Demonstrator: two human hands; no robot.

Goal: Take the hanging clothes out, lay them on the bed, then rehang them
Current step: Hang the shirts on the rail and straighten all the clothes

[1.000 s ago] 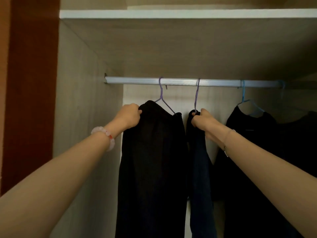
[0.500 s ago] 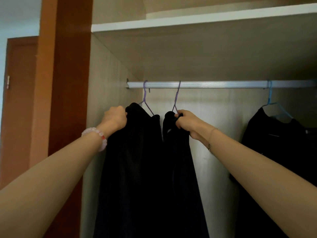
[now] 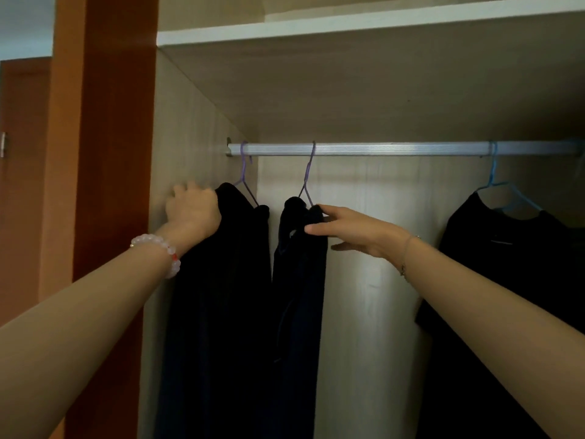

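Observation:
Two dark garments hang on purple hangers from the silver rail (image 3: 395, 148) inside the wardrobe. The left black garment (image 3: 221, 296) hangs at the rail's far left end on its hanger (image 3: 243, 172). My left hand (image 3: 193, 209) rests against its left shoulder, fingers loosened. The second dark garment (image 3: 300, 280) hangs on a purple hanger (image 3: 308, 175) just to the right. My right hand (image 3: 351, 231) is open, fingertips touching its right shoulder. A black shirt (image 3: 506, 280) hangs on a blue hanger (image 3: 493, 179) at the right.
The wardrobe's left side panel (image 3: 190, 128) is right beside my left hand. A white-edged shelf (image 3: 364, 26) runs above the rail. An orange-brown wooden post (image 3: 104, 153) and a door (image 3: 22, 185) stand to the left.
Both garments have slid left along the rail to its end. Both hands have loosened: my right hand has opened off the second garment, and my left hand's fingers have spread.

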